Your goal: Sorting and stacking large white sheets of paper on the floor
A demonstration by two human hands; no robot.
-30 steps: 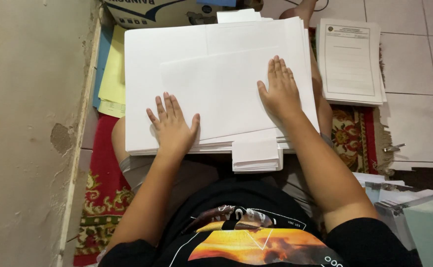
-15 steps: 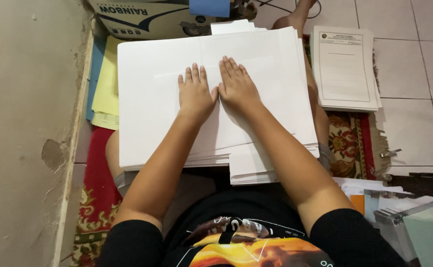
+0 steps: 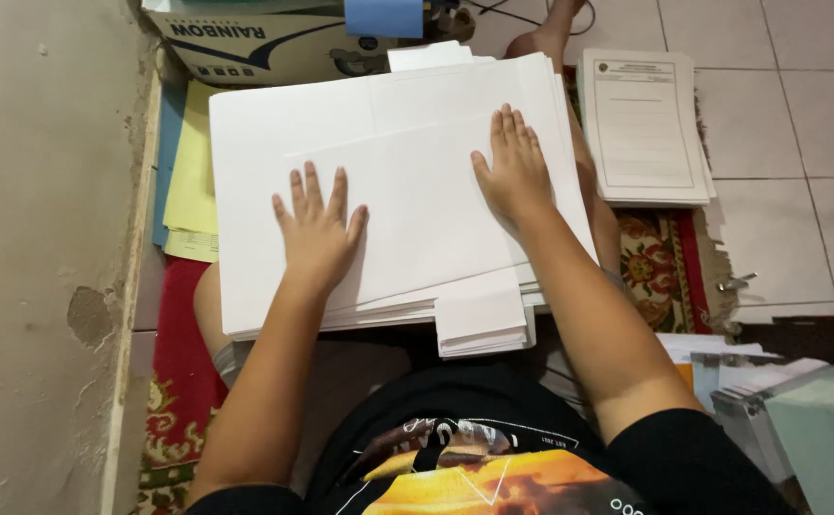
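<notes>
A thick stack of large white paper sheets (image 3: 407,143) rests across my lap. My left hand (image 3: 317,229) lies flat on the top sheet at the lower left, fingers spread. My right hand (image 3: 512,167) presses flat on the same sheet toward the right side, fingers together and pointing away from me. Neither hand grips anything. A smaller bundle of white sheets (image 3: 484,324) sticks out from under the stack at its near edge.
A printed form pile (image 3: 646,129) lies on the tiled floor at right. Yellow and blue sheets (image 3: 188,181) lie left of the stack by the wall. A cardboard box (image 3: 264,43) stands behind. Folders and papers (image 3: 779,401) sit at lower right, on a patterned rug (image 3: 655,257).
My hands, side by side at the sheet's middle half a second ago, have slid apart: the left toward me and leftward, the right out to the right.
</notes>
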